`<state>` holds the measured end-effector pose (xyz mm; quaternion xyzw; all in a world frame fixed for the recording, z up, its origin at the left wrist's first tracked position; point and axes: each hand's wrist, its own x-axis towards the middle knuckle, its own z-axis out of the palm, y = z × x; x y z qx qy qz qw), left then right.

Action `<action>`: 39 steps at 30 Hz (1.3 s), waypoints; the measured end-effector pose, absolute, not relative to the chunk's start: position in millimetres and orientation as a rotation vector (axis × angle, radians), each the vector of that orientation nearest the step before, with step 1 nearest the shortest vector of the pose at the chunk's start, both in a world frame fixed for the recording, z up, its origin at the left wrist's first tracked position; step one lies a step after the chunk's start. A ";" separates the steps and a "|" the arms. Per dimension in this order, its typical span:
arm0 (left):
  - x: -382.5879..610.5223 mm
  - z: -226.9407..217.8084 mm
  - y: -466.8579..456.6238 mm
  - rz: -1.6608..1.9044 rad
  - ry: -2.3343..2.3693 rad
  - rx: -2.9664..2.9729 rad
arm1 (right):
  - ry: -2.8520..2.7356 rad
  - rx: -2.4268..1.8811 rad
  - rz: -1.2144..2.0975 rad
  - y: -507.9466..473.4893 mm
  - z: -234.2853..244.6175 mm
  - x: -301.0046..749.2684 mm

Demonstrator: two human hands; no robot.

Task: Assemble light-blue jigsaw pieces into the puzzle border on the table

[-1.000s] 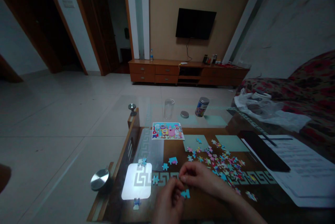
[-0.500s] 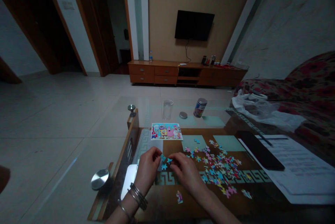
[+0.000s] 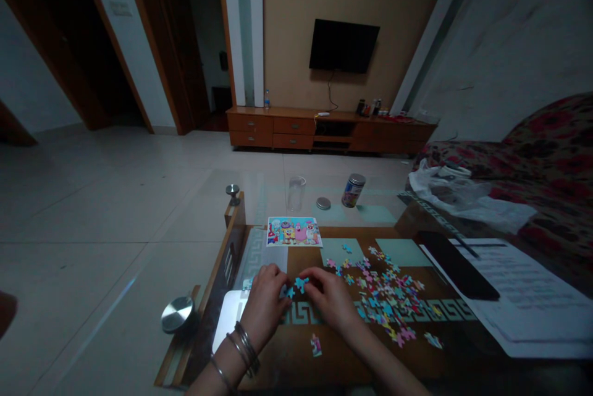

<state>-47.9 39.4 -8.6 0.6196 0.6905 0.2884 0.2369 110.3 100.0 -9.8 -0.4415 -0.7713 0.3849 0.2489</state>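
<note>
My left hand [image 3: 267,298], with bangles on its wrist, is low over the table with fingers curled together. A light-blue puzzle piece [image 3: 290,291] shows at its fingertips, partly covered by them. My right hand [image 3: 332,298] faces it, thumb and forefinger closed at the edge of another blue puzzle piece [image 3: 301,285]. The two pieces are close together; whether they interlock I cannot tell. Just beyond the hands lies a cartoon picture card [image 3: 294,232]. A loose heap of coloured puzzle pieces [image 3: 389,291] spreads to the right. One separate piece [image 3: 315,345] lies nearer me.
On the glass table stand a clear jar [image 3: 296,193] and a printed tin [image 3: 353,190], with a round lid [image 3: 323,203] between them. Papers [image 3: 523,297], a black flat case [image 3: 458,266] and a plastic bag [image 3: 467,195] lie right. A white object [image 3: 228,320] is beside my left wrist.
My left hand has turned and lowered slightly, its fingers curling more. The blue piece at my right fingers shows more fully. My right hand has shifted only a little.
</note>
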 end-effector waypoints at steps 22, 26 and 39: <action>-56.3 -7.7 26.6 0.615 1.999 1.780 | -2.269 -1.338 0.876 79.9 -7.4 92.6; -56.0 -7.2 26.3 0.616 2.006 1.771 | -2.290 -1.327 0.856 78.8 -6.0 94.1; -53.6 -4.8 25.7 0.599 2.038 1.770 | -2.418 -1.389 0.785 74.3 -2.2 93.0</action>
